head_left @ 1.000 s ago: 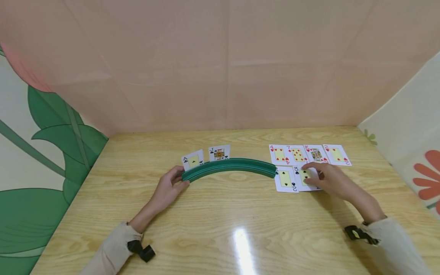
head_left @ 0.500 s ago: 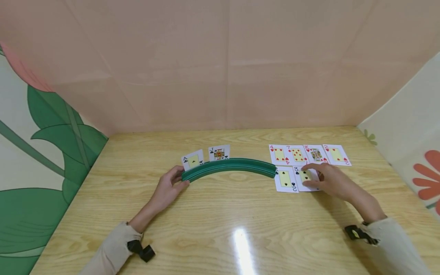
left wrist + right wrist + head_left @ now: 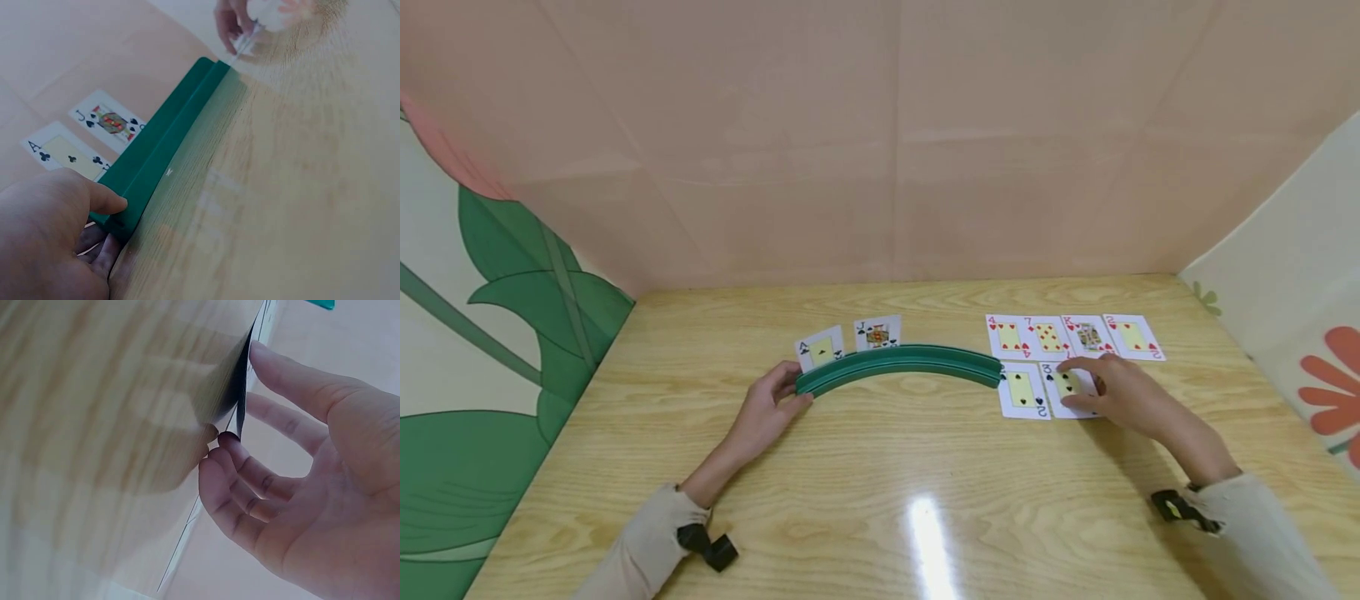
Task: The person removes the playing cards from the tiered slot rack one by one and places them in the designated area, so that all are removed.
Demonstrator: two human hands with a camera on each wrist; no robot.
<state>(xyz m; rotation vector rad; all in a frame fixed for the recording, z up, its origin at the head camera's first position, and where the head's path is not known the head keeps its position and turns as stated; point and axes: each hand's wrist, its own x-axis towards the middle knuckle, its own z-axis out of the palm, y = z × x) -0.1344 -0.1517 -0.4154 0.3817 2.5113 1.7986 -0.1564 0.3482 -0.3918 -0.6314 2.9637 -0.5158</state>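
Observation:
My left hand (image 3: 767,412) grips the left end of a green curved card holder (image 3: 910,360), thumb in front and fingers behind and under it, as the left wrist view shows. Upright in its slot, an ace of clubs (image 3: 822,350) leans and a jack of spades (image 3: 878,332) stands beside it. At the right, my right hand (image 3: 1123,396) pinches a three of spades (image 3: 1063,385), hiding its right part. The right wrist view shows the card (image 3: 241,394) with its edge raised, fingertips under it and the thumb on top. Left of it lies a two of spades (image 3: 1021,390).
Behind the right hand, a row of face-up red cards lies on the table: four of hearts (image 3: 1009,337), seven of diamonds (image 3: 1047,337), king (image 3: 1090,337) and two of hearts (image 3: 1127,337). The holder's right end reaches the two of spades. A pink wall (image 3: 895,208) borders the wooden table (image 3: 850,483).

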